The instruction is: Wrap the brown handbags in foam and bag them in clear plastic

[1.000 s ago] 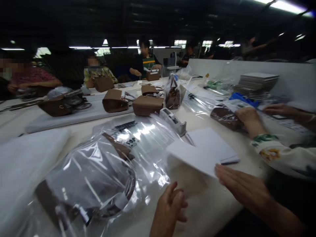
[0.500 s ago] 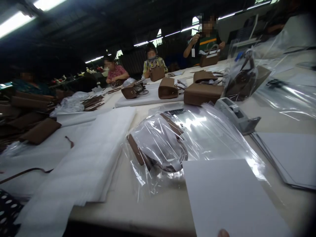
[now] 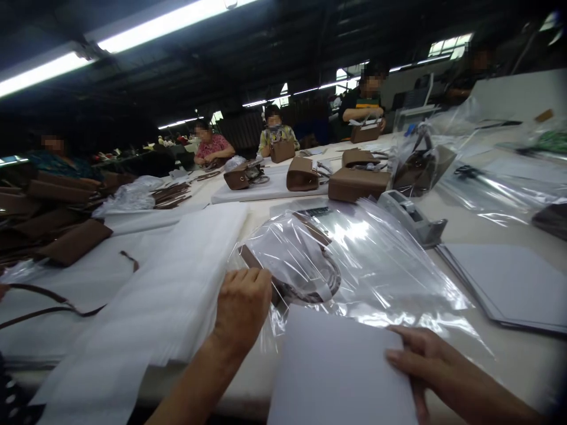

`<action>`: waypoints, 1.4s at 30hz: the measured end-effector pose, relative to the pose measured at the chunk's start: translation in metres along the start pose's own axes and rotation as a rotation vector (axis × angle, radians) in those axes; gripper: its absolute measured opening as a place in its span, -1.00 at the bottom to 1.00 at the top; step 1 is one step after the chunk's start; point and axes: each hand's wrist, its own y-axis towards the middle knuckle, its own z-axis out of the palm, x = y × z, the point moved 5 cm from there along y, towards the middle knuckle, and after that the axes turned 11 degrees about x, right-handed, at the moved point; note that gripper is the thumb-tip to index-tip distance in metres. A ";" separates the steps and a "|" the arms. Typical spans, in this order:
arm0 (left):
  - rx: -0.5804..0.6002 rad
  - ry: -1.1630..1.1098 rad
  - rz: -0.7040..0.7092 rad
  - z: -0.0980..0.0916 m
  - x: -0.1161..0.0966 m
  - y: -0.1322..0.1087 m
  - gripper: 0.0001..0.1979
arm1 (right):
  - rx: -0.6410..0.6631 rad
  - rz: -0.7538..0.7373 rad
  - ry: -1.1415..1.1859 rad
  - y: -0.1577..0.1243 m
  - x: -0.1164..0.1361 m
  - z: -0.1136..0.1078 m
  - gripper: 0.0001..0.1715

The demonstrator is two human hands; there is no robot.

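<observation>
A brown handbag lies inside a clear plastic bag on the table in front of me. My left hand is closed at the near left edge of this plastic bag, fingers curled in, apparently gripping the film. With thumb and fingers, my right hand pinches the right edge of a white sheet of card. The card's far edge lies close to the bagged handbag's handles. Beneath and beyond is a stack of flat clear plastic bags.
White foam sheets are piled on the left, beside brown handbag pieces. A tape dispenser and more white cards are to the right. Several brown handbags stand farther back, with co-workers across the table.
My left hand has come into view and closed at the plastic bag. My right hand, earlier only a fingertip, now shows fully, and the white card has moved left. The view has shifted slightly.
</observation>
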 end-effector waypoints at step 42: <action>-0.225 -0.058 0.157 0.005 0.015 -0.015 -0.92 | -0.328 -0.220 0.237 0.074 0.052 0.007 -0.61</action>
